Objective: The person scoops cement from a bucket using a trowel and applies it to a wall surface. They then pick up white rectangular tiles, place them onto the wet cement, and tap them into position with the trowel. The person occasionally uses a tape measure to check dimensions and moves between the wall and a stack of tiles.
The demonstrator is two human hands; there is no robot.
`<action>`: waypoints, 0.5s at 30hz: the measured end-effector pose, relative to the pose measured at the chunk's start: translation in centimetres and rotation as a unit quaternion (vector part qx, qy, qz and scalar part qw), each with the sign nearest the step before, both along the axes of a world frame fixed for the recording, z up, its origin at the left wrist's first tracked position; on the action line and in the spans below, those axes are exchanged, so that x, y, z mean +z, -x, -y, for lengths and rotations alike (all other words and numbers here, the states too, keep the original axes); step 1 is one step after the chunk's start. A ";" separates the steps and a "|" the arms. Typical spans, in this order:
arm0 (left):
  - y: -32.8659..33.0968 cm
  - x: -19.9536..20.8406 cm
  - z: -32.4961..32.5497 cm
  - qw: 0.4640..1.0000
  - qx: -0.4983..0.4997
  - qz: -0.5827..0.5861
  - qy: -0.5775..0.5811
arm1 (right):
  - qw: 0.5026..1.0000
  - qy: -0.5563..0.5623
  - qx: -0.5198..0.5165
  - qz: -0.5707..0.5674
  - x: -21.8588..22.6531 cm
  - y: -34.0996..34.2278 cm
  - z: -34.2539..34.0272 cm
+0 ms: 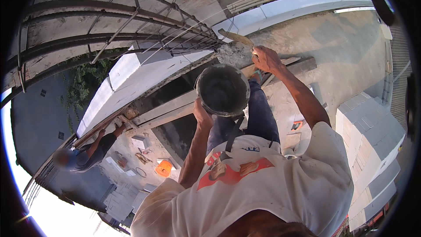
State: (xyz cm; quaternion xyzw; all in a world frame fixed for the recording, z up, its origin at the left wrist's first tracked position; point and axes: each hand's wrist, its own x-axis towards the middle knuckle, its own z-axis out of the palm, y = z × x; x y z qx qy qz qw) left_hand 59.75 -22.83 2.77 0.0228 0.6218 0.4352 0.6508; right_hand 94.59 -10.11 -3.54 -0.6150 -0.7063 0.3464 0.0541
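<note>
My left hand (203, 113) grips the near left side of a round bucket (246, 99), which is crusted with dried mortar. Inside the bucket is a dark grey hollow, and its contents are hard to make out. Up and to the right, my right hand (265, 59) is closed on a trowel (237, 37). The trowel's mortar-stained blade points left, towards the end of a row of white blocks (252, 19) and a rough grey corner. Bucket and trowel are apart.
A rebar cage (109, 40) spans the upper left, above white blocks (125, 72). Wooden planks (164, 110) cross dark gaps below. Another person (90, 151) is at lower left, near an orange container (163, 168). Stacked pale blocks (368, 127) stand at right.
</note>
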 end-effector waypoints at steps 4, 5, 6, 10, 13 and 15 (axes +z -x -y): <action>-2.1 1.0 0.9 0.998 0.029 -0.052 0.038 | 0.982 -0.111 0.065 0.141 -2.9 0.6 -4.8; -1.9 0.6 1.6 0.998 0.020 -0.052 0.042 | 0.969 -0.148 0.080 0.178 -3.7 0.7 -5.4; -1.6 0.1 2.3 0.998 0.010 -0.051 0.046 | 0.955 -0.184 0.093 0.216 -4.5 0.6 -5.9; -2.5 -0.1 2.8 0.997 -0.002 -0.076 0.028 | 0.919 -0.259 0.094 0.284 -6.1 -1.6 -6.5; -1.5 -1.7 3.8 0.994 -0.034 -0.104 0.021 | 0.919 -0.238 0.090 0.301 -5.2 -4.3 -6.5; -1.6 -1.7 3.4 0.994 -0.036 -0.102 0.026 | 0.929 -0.212 0.067 0.297 -5.0 -5.4 -6.0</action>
